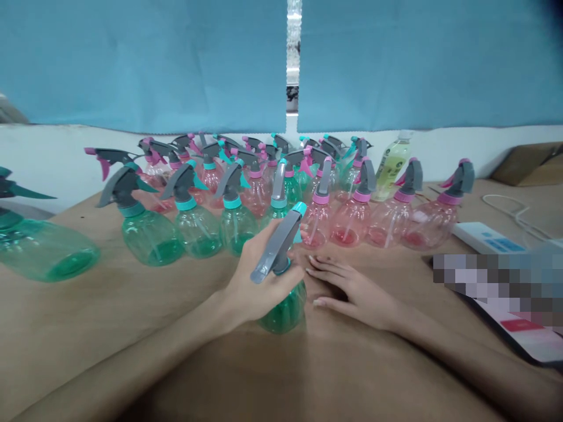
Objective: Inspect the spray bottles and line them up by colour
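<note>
A green spray bottle [284, 313] with a grey and teal trigger head stands upright on the wooden table in front of me. My left hand [253, 281] is wrapped round its neck, just below the head, and hides part of the bottle. To the right of it, my right hand [358, 290] rests low over the tabletop with its fingers stretched out and holds nothing. Behind both hands runs a row of spray bottles, among them a green one [200, 234] on the left and a pink one [352, 223] on the right.
At the far left a green spray bottle [48, 249] stands apart. More bottles crowd behind the front row, near a yellow-green drink bottle [393, 167]. On the right lie a phone-like device [519, 328], a white box [488, 237] and a white cable [505, 202]. A blue cloth [153, 64] hangs behind.
</note>
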{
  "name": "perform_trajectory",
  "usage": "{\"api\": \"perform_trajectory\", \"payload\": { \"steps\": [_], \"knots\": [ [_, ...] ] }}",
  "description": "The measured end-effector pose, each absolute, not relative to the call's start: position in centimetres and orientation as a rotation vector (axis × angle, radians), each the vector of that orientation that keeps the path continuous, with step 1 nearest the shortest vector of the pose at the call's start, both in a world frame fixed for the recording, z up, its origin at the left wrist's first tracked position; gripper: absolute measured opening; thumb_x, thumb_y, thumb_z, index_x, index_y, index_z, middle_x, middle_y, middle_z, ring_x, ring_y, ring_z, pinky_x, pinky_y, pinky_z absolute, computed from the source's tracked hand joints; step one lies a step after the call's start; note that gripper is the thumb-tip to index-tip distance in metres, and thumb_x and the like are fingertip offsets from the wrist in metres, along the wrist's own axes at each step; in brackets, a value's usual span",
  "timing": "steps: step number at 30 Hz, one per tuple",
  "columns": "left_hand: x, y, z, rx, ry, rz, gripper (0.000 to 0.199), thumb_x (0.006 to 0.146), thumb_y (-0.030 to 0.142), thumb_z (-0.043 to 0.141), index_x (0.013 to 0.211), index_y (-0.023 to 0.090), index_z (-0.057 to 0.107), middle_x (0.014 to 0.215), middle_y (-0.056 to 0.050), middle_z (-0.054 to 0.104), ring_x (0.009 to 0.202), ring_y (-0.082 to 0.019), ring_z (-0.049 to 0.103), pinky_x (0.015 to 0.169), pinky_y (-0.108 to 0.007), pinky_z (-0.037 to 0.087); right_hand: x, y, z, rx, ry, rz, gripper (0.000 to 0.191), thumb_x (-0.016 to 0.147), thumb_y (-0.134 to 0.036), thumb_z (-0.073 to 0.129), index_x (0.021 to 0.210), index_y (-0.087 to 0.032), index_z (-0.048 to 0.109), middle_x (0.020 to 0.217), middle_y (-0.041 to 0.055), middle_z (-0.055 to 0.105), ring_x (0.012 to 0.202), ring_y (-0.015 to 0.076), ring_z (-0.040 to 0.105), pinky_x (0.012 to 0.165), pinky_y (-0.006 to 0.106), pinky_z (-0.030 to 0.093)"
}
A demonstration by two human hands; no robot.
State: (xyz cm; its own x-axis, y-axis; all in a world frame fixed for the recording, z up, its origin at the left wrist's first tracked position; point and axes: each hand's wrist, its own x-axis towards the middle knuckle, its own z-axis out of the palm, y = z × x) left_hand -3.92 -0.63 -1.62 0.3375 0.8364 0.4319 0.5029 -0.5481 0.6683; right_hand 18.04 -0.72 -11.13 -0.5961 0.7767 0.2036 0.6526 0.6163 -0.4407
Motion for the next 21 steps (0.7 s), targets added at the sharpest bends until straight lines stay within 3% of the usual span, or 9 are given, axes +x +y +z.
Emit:
{"api": "perform_trajectory", "payload": {
  "steps": [5, 14, 21],
  "knots": [
    [-3.77, -0.75, -1.16, 2.167, 1.163, 1.063, 0.016, 0.069, 0.018, 0.051, 0.084, 0.022, 0.049, 0.066, 0.003, 0.057, 0.058, -0.015, 0.055, 0.057, -0.03, 0.045, 18.02, -0.74, -11.14, -1.131, -2.45, 0.446, 0.062, 0.087, -0.054, 0.05, 0.141, -0.024, 0.039, 0.147, 0.0056, 0.037, 0.136, 0.0257, 0.032, 0.112, 0.05, 0.028],
    [-3.78, -0.67, -1.41, 2.158, 1.08, 1.089, 0.015, 0.07, 0.016, 0.05, 0.085, 0.02, 0.05, 0.082, -0.002, 0.06, 0.063, -0.014, 0.056, 0.06, -0.032, 0.047, 17.96, -0.77, -11.04, -1.144, -2.45, 0.444, 0.062, 0.087, -0.055, 0.049, 0.14, -0.023, 0.04, 0.147, 0.0057, 0.037, 0.136, 0.0253, 0.033, 0.111, 0.05, 0.029],
    [-3.7, -0.48, -1.77, 2.204, 1.158, 1.117, 0.016, 0.072, 0.017, 0.051, 0.086, 0.023, 0.049, 0.075, 0.001, 0.059, 0.064, -0.016, 0.058, 0.055, -0.029, 0.045, 17.93, -0.77, -10.83, -1.154, -2.47, 0.457, 0.064, 0.088, -0.056, 0.048, 0.141, -0.023, 0.039, 0.148, 0.0059, 0.036, 0.137, 0.0241, 0.031, 0.112, 0.048, 0.027]
  ]
}}
